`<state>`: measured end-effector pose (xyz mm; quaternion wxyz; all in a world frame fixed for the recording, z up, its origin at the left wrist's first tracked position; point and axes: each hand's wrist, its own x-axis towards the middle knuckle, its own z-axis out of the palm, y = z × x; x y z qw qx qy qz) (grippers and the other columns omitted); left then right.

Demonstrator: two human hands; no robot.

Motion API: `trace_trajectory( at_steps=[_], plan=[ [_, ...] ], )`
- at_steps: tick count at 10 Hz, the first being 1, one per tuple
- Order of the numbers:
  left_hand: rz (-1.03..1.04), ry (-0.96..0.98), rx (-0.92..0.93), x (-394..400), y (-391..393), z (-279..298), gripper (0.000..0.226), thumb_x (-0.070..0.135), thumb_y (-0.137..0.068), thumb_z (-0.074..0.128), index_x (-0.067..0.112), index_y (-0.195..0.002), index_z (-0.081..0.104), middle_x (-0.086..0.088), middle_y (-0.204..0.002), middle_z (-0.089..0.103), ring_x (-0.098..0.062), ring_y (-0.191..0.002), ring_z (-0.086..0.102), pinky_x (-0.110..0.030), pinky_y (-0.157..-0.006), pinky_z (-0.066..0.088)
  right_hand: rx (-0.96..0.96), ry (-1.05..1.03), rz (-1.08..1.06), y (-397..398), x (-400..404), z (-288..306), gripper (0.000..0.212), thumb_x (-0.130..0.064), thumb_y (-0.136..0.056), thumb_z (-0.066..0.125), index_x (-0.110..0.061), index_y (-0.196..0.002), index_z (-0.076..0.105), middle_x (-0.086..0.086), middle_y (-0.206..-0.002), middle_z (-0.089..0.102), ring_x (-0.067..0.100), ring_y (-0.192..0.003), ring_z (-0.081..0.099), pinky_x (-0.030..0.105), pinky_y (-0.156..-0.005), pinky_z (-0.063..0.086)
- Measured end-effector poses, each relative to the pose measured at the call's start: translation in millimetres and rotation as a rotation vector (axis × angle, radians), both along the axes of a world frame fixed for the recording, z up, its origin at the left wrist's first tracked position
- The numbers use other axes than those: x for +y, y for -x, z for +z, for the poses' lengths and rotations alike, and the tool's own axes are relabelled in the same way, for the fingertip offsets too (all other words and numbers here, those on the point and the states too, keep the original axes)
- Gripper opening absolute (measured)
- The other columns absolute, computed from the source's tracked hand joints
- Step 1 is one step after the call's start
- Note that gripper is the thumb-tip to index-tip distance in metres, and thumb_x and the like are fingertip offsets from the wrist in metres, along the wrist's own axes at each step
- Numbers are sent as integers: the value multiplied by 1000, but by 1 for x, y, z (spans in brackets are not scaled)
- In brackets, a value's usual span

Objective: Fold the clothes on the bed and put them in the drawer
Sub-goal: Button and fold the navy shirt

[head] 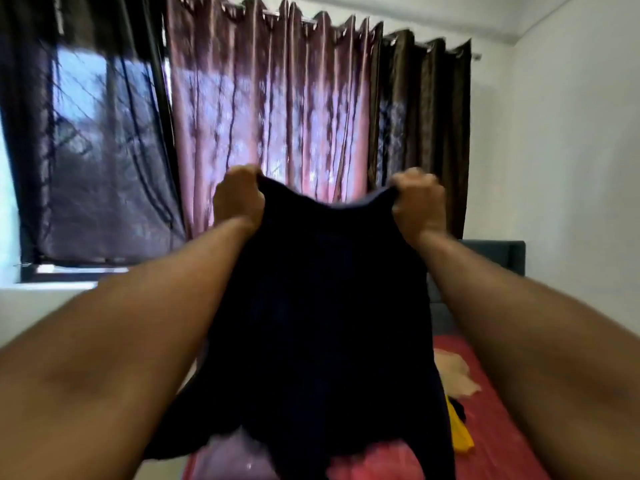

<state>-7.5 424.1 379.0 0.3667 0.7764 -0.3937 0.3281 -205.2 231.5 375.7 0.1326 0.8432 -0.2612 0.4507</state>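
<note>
Fabric of a dark navy garment (322,306) is held up in the air by both hands, arms stretched forward at about the height of the curtains. The left hand (239,202) is closed in a tight grip on the garment's upper left corner, fingers curled round the bunched edge; the right hand (419,202) is closed in the same way on the upper right corner. Between the two grips the top edge sags in a shallow curve, and below them the cloth hangs down loosely, its lower hem uneven and blurred. Beneath and to the right of the right grip, a bed with a red cover (498,427) is seen, with a pale cream garment (453,375) and a yellow garment (459,433) lying on it, partly hidden by the hanging cloth. Beyond the grips, pinkish curtains (270,116) and darker brown curtains (422,126) are hung across a window (79,150).
</note>
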Motion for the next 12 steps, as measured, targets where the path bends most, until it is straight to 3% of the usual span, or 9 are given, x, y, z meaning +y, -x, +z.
trace_trajectory(
  at_steps=[1,3,4,6,7,8,10,11,12],
  plan=[
    [-61,360,-168,-9,17,17,27,7,-83,50,21,-99,68,-12,-104,66,-39,-88,63,-37,-68,43,-846,-268,290,4,-9,43,28,-13,-87,51,-24,-103,70,-1,-106,70,24,-103,62,37,-88,48],
    [-490,674,472,-16,-11,10,29,-9,-84,53,16,-76,66,-14,-77,69,-20,-50,66,-29,-48,56,-538,-409,600,18,-22,12,6,-14,-81,74,-11,-87,73,4,-82,71,16,-76,64,37,-76,53],
    [-538,674,593,1,-19,-34,17,8,-66,64,20,-69,75,-15,-78,73,-27,-65,67,-40,-63,57,-314,-609,632,29,-18,-32,15,-13,-79,78,0,-82,70,7,-71,66,16,-66,59,30,-61,48],
    [-472,521,682,30,12,-268,17,1,-78,74,15,-88,74,-6,-85,70,-12,-76,63,-30,-73,51,860,-882,504,37,27,-207,18,-19,-78,79,-9,-91,72,-3,-78,67,7,-73,60,30,-71,51],
    [-273,360,863,51,40,-421,63,-5,-63,75,11,-122,61,-3,-113,65,-21,-99,63,-31,-86,49,1174,-1018,540,30,63,-332,30,-15,-74,81,-11,-102,70,-6,-86,66,4,-80,58,24,-76,49],
    [34,524,1256,94,61,-537,78,-25,-63,66,2,-134,50,-12,-114,62,-32,-100,63,-36,-85,51,1197,-1171,540,42,67,-435,41,-7,-70,83,-16,-107,68,-15,-87,63,-3,-77,56,13,-72,44],
    [303,733,1521,108,52,-562,48,-23,-70,68,-2,-112,59,-13,-95,60,-25,-86,56,-32,-68,50,271,-1626,512,65,55,-488,37,16,-68,74,-6,-96,64,0,-80,63,8,-73,63,16,-63,52],
    [275,810,1583,106,38,-563,27,-17,-75,68,9,-82,61,-9,-78,61,-27,-85,59,-32,-68,53,-55,-1599,494,55,54,-493,34,11,-70,76,-9,-96,66,-5,-74,67,4,-71,64,16,-66,53],
    [118,648,1413,95,37,-562,18,-6,-79,73,11,-83,66,-7,-78,66,-23,-78,61,-29,-70,53,-24,-1493,505,37,57,-499,29,5,-74,76,-16,-93,72,-5,-79,72,5,-77,66,18,-73,53]
  ],
)
